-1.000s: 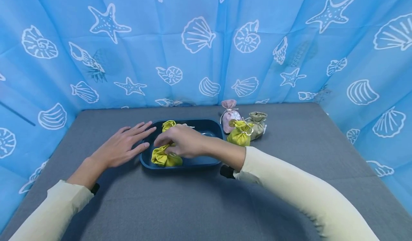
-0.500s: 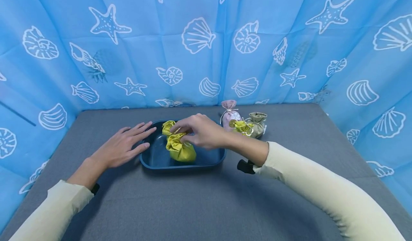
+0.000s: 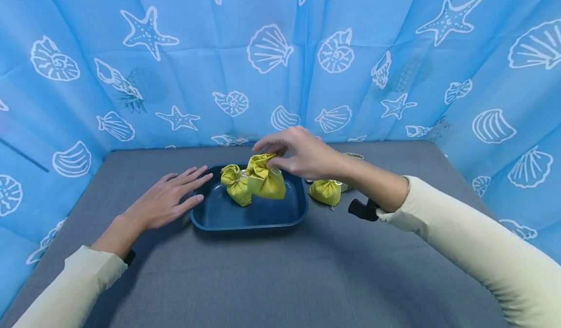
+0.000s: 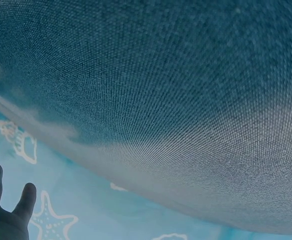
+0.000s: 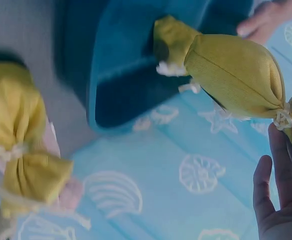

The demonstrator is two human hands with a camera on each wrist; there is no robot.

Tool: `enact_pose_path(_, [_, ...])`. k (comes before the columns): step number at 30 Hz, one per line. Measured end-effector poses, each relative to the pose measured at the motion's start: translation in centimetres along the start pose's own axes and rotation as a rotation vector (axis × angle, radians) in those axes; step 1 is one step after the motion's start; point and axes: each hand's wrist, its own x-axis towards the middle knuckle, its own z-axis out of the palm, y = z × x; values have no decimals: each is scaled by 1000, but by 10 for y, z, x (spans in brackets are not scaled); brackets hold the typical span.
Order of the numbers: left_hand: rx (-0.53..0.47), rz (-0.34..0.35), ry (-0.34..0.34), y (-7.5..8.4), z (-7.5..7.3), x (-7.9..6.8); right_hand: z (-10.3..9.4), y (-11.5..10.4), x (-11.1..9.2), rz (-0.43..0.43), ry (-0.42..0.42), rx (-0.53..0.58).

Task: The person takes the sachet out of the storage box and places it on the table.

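My right hand (image 3: 302,150) pinches the gathered neck of a yellow drawstring pouch (image 3: 267,182) and holds it up over the right part of a dark blue tray (image 3: 210,227). In the right wrist view the pouch (image 5: 236,70) hangs from my fingers, tied with a pale cord. A second yellow drawstring pouch (image 3: 236,187) leans in the tray, just left of the raised one. My left hand (image 3: 171,196) lies with straight, spread fingers at the tray's left rim, fingertips over the edge.
Right of the tray a third yellow pouch (image 3: 326,191) stands on the grey cloth-covered table (image 3: 245,279). Behind it, an olive pouch (image 3: 346,187) is mostly hidden by my right arm. A pink pouch (image 5: 71,192) shows in the right wrist view. A blue shell-patterned curtain (image 3: 302,89) surrounds the table.
My right hand has lifted the yellow pouch from the tray's front left, moving it up and rightward. The other tray pouch is now more visible. My left hand has stayed still.
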Motion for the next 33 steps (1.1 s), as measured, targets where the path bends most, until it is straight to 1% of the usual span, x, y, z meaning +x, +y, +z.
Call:
enact_pose_path(4, [4, 6, -1, -1, 1, 0, -17, -5, -5, 5, 32, -1])
enact_pose_path(8, [5, 5, 3, -1, 2, 0, -30, -4, -12, 19, 47, -13])
enact_pose_path(17, [-5, 1, 11, -1, 1, -1, -59, 5, -39, 43, 71, -68])
enact_pose_path(22, [0, 3, 3, 0, 0, -1, -73, 11, -58, 111, 91, -89])
enact_pose_path(28, [2, 9, 1, 0, 0, -1, -89, 18, -79, 198, 110, -141])
enact_pose_path(33, [2, 13, 4, -1, 0, 0, -97, 22, -93, 263, 131, -165])
